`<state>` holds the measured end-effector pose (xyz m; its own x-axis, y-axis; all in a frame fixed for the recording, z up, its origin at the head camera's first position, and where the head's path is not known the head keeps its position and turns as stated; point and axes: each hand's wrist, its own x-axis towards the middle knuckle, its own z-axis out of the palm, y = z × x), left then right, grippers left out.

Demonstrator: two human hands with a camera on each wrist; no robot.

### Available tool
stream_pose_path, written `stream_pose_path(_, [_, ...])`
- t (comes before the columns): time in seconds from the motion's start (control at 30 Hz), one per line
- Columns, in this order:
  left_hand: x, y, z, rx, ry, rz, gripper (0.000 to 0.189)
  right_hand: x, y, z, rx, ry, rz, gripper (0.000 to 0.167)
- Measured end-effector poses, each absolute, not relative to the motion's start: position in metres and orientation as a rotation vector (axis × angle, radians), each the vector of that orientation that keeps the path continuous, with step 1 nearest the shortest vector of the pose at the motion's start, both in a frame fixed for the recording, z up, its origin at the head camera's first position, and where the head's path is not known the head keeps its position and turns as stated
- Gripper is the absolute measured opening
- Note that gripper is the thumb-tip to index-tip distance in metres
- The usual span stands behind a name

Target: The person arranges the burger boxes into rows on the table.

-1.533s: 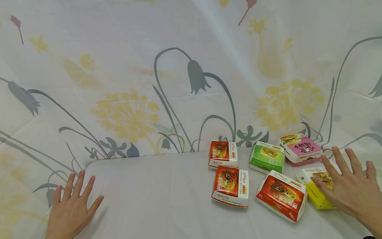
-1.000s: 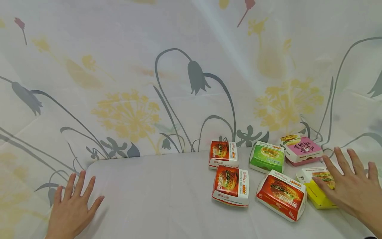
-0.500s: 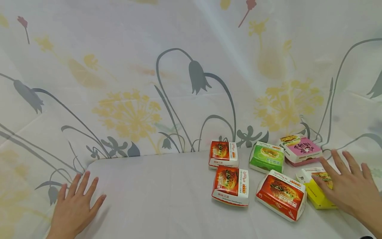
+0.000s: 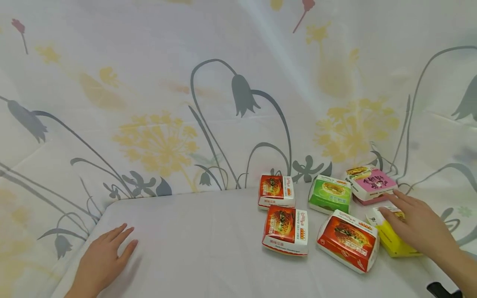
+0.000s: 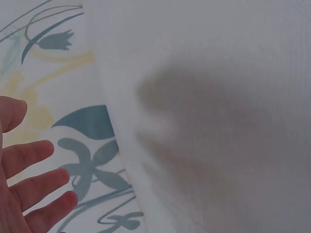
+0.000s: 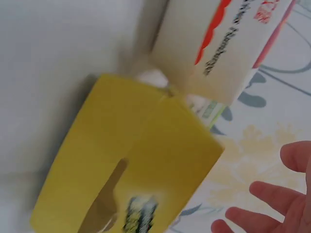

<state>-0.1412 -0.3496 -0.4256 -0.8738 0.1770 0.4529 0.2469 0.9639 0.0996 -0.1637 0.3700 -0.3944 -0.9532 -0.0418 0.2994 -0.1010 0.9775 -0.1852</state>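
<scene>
My left hand [image 4: 102, 258] hovers over the white table at the left, fingers extended and holding nothing; its shadow falls on the cloth. At the right, my right hand [image 4: 419, 223] hangs above the yellow burger box [image 4: 395, 238], covering part of it, with nothing in its grip. Behind that stands a pink burger box [image 4: 372, 184]. Beside it lies a green burger box [image 4: 329, 194]. A larger red burger box [image 4: 348, 240] is in front, left of the yellow one. Two smaller red-and-white boxes, a rear one [image 4: 276, 191] and a front one [image 4: 286, 229], stand further left.
A white cloth [image 4: 186, 240] covers the table. Behind it hangs a pale curtain [image 4: 156, 82] printed with grey and yellow flowers. A black object [image 4: 439, 289] shows by the right wrist at the lower edge.
Both hands have turned, and their spread fingers have drawn closer together. The left hand has shifted slightly right. The boxes keep their places on the table; the head view has shifted a little.
</scene>
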Motion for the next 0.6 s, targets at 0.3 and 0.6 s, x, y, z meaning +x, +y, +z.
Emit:
stream_pose_path(0.3, [-0.147, -0.330, -0.430, -0.198, -2.830, -0.553, 0.043, -0.173, 0.342, -0.380, 0.184, -2.840, 0.503, 0.061])
stream_pose_path(0.6, [-0.153, -0.306, -0.433, -0.202, -2.773, -0.887, 0.039, -0.187, 0.304, -0.360, 0.311, -2.824, 0.627, 0.056])
